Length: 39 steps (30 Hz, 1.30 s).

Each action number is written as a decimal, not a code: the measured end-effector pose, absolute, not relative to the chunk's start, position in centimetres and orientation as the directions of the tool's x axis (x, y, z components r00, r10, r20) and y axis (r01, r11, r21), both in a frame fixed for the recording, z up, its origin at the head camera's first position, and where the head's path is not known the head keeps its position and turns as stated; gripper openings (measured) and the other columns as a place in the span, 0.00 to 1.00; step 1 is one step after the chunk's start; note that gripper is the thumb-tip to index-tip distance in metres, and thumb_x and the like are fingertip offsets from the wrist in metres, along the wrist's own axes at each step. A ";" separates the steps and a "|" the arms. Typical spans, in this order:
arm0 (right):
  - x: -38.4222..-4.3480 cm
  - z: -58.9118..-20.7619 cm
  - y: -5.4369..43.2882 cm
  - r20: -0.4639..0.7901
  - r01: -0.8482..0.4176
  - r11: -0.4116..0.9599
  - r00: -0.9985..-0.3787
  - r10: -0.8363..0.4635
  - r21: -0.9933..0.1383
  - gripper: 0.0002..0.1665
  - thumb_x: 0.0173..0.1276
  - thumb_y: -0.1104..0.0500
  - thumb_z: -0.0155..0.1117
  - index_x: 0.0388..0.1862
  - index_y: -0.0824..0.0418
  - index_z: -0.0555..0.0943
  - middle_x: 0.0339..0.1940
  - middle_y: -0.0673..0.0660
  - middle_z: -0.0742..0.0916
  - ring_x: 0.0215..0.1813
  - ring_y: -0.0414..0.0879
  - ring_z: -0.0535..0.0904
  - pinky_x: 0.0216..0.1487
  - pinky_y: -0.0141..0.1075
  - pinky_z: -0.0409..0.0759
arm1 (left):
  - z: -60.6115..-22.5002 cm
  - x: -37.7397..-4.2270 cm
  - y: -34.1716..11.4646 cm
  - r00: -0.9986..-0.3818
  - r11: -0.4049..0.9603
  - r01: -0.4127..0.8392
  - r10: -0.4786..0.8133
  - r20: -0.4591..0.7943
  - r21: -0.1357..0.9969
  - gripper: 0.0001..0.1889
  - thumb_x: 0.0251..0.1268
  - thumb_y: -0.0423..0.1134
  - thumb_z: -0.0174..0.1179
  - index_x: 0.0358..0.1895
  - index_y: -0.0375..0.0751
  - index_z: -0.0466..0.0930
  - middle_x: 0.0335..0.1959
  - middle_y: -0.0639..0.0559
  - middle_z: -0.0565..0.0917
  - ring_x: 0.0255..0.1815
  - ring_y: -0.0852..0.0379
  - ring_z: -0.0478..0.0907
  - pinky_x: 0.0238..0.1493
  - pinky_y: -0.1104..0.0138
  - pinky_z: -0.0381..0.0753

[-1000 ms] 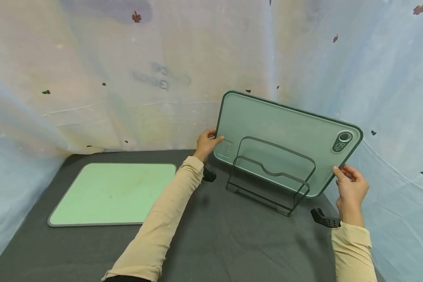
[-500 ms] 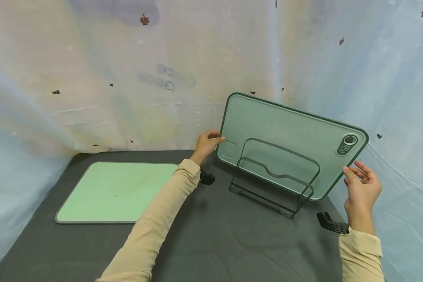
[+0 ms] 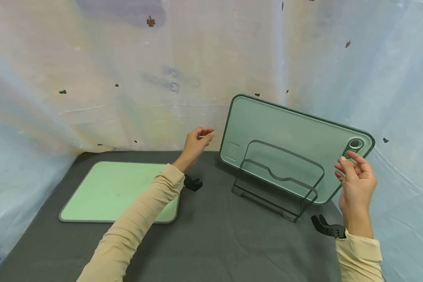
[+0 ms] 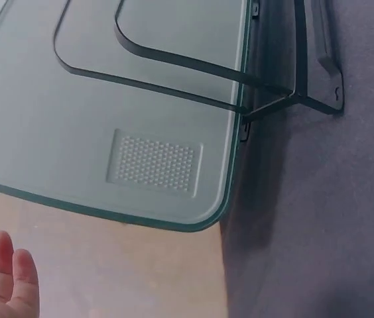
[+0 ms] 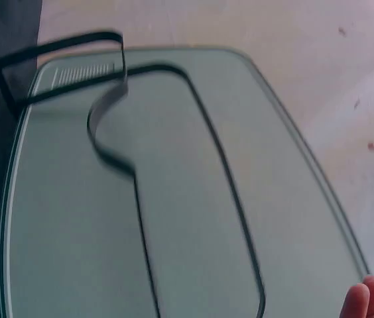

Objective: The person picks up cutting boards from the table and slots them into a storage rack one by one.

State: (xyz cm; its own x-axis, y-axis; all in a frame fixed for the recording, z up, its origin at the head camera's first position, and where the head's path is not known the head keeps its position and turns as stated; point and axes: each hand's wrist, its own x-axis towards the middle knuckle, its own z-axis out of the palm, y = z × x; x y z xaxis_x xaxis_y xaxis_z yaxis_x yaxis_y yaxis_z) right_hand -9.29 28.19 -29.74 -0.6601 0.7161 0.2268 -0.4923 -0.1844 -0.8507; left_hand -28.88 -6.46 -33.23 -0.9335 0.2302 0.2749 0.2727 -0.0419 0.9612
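A grey-green cutting board (image 3: 278,125) with a dark green rim stands on its long edge, behind the two visible hoops of a black wire rack (image 3: 283,179). Whether more of the rack lies behind the board is hidden. Left of the board, apart from its edge, my left hand (image 3: 196,144) hovers with fingers loosely bent, holding nothing. My right hand (image 3: 357,182) is raised in front of the board's right end, near its round hole, fingers loosely bent and nothing in them. The left wrist view shows a textured patch (image 4: 154,162) at the board's corner.
A light green board (image 3: 109,196) with a grey rim lies flat on the left of the dark cloth-covered table (image 3: 211,243), partly under my left forearm. A pale patterned curtain (image 3: 183,70) hangs behind the table.
Both hands have let go of the cutting board. My left hand has drawn away to the left; the right hand has come off the right edge. The board stays standing at the rack.
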 end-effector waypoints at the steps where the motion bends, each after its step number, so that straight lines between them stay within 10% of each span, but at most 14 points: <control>1: -9.3 -29.6 27.8 0.240 -0.497 -0.183 -0.670 0.703 -0.848 0.23 0.62 0.67 0.70 0.56 0.70 0.77 0.34 0.58 0.83 0.32 0.46 0.80 0.30 0.30 0.78 | -33.0 -28.6 -6.8 -0.933 -0.045 0.273 0.232 0.276 0.961 0.14 0.72 0.39 0.58 0.54 0.36 0.80 0.49 0.41 0.79 0.49 0.46 0.76 0.48 0.61 0.78; 39: -15.1 -32.7 12.4 0.354 -0.353 0.031 -0.928 0.119 -0.935 0.14 0.71 0.62 0.62 0.54 0.63 0.77 0.38 0.54 0.81 0.38 0.44 0.76 0.40 0.32 0.77 | -32.6 -22.4 -22.7 -0.939 0.271 0.318 0.220 0.263 0.909 0.19 0.74 0.48 0.54 0.53 0.33 0.73 0.47 0.45 0.74 0.43 0.53 0.73 0.41 0.65 0.74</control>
State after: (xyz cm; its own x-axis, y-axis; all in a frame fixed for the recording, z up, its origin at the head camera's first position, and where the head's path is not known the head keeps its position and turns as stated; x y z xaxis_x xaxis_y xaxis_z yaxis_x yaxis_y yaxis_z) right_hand -15.06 12.38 -32.68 -0.9276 0.1188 0.3543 -0.3532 0.0309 -0.9350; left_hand -22.44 -22.66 -32.56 -0.9394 0.2201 0.2629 0.3178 0.2711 0.9086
